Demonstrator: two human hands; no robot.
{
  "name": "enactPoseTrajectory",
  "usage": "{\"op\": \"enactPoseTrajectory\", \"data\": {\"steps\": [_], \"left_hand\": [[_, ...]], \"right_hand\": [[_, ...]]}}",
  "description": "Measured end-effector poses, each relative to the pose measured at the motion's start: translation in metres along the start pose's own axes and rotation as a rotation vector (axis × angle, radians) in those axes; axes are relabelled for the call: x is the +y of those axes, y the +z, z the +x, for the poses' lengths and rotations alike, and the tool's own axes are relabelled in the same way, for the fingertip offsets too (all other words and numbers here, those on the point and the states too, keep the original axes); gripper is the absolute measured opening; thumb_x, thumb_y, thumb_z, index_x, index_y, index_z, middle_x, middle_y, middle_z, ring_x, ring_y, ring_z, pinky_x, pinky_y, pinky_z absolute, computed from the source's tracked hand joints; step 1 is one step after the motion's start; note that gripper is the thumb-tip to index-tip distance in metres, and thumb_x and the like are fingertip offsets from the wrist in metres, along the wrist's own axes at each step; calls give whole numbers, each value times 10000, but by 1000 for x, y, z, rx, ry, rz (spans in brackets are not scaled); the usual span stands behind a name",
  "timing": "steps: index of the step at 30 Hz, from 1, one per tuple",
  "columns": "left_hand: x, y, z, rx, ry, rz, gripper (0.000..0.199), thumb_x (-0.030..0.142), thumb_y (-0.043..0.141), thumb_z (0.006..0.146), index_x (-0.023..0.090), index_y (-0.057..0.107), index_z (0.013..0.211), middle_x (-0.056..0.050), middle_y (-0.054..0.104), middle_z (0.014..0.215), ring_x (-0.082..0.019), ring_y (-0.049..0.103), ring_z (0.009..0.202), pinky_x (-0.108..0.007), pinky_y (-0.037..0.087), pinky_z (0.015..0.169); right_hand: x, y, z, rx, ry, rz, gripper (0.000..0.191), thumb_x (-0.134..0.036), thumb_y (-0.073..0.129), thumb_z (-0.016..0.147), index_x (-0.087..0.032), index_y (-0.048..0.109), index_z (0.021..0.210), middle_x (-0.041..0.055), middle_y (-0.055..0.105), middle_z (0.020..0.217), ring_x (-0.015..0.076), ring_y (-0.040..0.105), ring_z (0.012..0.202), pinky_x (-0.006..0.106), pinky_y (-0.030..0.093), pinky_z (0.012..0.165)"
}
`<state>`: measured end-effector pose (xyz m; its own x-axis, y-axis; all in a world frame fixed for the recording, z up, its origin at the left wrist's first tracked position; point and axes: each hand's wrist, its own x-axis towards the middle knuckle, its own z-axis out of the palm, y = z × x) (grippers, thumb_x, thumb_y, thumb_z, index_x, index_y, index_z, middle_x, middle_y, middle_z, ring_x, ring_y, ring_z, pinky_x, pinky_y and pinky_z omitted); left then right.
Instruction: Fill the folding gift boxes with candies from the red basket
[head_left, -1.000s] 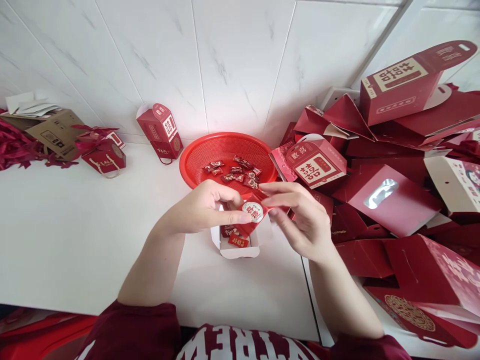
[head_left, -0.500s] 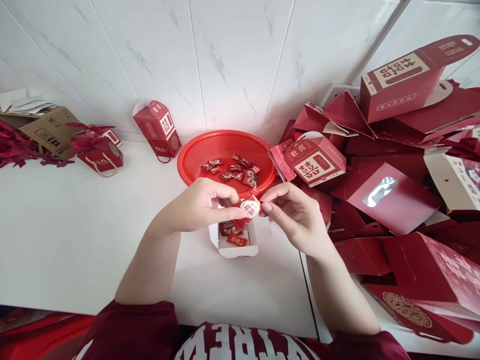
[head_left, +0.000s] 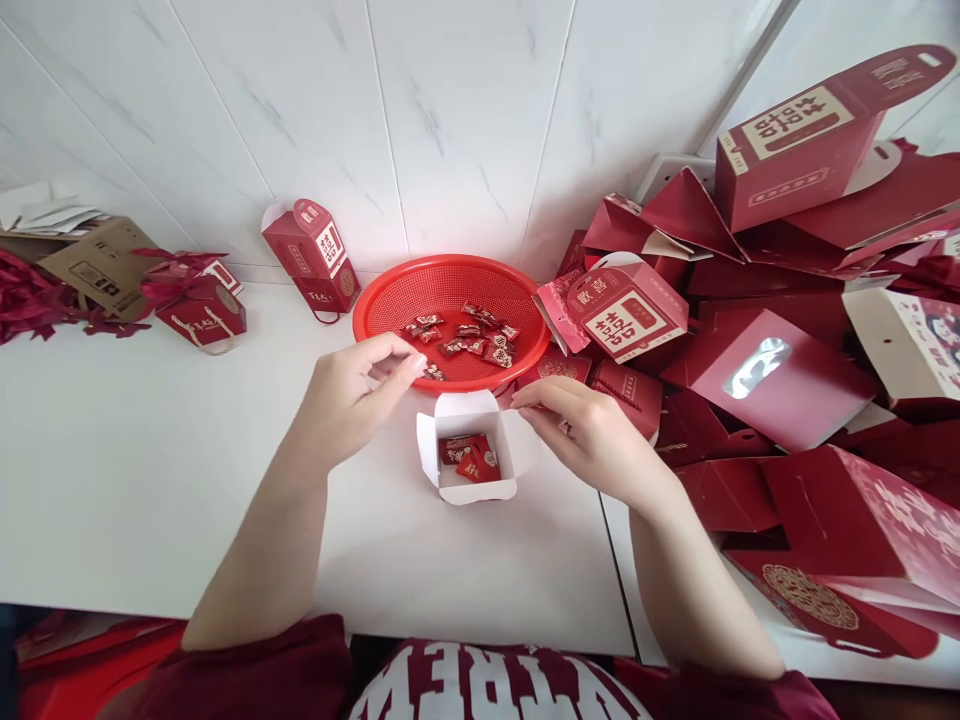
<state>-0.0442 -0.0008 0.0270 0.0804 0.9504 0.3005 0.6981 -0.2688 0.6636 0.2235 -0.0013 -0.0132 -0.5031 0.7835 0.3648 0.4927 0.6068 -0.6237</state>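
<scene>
A small white-lined box (head_left: 442, 492) stands on the table before me with its flaps up. Inside it lie a few red wrapped candies (head_left: 478, 462). My left hand (head_left: 356, 395) hovers left of the box, near the front rim of a red perforated basket (head_left: 375, 300), its fingers loosely bent and nothing visible in them. Several wrapped candies (head_left: 469, 340) lie in the basket. To the right of the box, my right hand (head_left: 589, 430) is raised close to its right flap, with fingers extended and thumb a little apart. I see nothing held there.
A large pile of red gift boxes (head_left: 787, 380) fills the right side. One tall red box (head_left: 315, 260) stands by the wall, left of the basket. Further left are a small ribboned box (head_left: 201, 305) and a brown carton (head_left: 105, 270).
The red triangular packet with a round label has left my fingers, and a red packet now lies among the candies in the box. My hands have drawn apart, the left one moving left.
</scene>
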Motion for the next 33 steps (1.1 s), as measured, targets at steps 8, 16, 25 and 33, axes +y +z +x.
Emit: {"op": "enactPoseTrajectory", "data": {"steps": [8, 16, 25, 33], "left_hand": [[-75, 34, -41, -186, -69, 205, 285, 329, 404, 955, 227, 571, 747, -8, 629, 704, -178, 561, 641, -287, 410, 612], [-101, 86, -70, -70, 537, 12, 752, 745, 468, 825, 211, 533, 1349, -194, 471, 1465, -385, 453, 1334, -523, 376, 1101], [-86, 107, -75, -29, 376, -185, 200, 335, 567, 898, 165, 666, 864, -135, 282, 1596, -374, 336, 1440, -520, 363, 1155], [-84, 124, -76, 50, 185, -534, 591, 292, 611, 887, 230, 382, 1428, -152, 293, 1572, -326, 404, 1387, -532, 427, 1084]], "right_hand": [[42, 43, -36, 441, 293, 180, 272, -450, 445, 1020, -214, 579, 999, 50, 660, 896, 200, 639, 825, 316, 506, 733], [61, 74, -54, 126, -169, 90, 874, -826, 403, 843, -203, 351, 1454, 186, 514, 1416, 358, 487, 1315, 579, 338, 1123], [43, 84, -53, 109, 14, 120, 434, -397, 509, 1002, -251, 387, 1392, 92, 648, 1258, 250, 578, 1221, 551, 296, 1170], [38, 107, -50, 233, 210, 415, 485, -276, 561, 937, -297, 416, 1400, 89, 452, 1452, 256, 433, 1364, 494, 410, 1120]]}}
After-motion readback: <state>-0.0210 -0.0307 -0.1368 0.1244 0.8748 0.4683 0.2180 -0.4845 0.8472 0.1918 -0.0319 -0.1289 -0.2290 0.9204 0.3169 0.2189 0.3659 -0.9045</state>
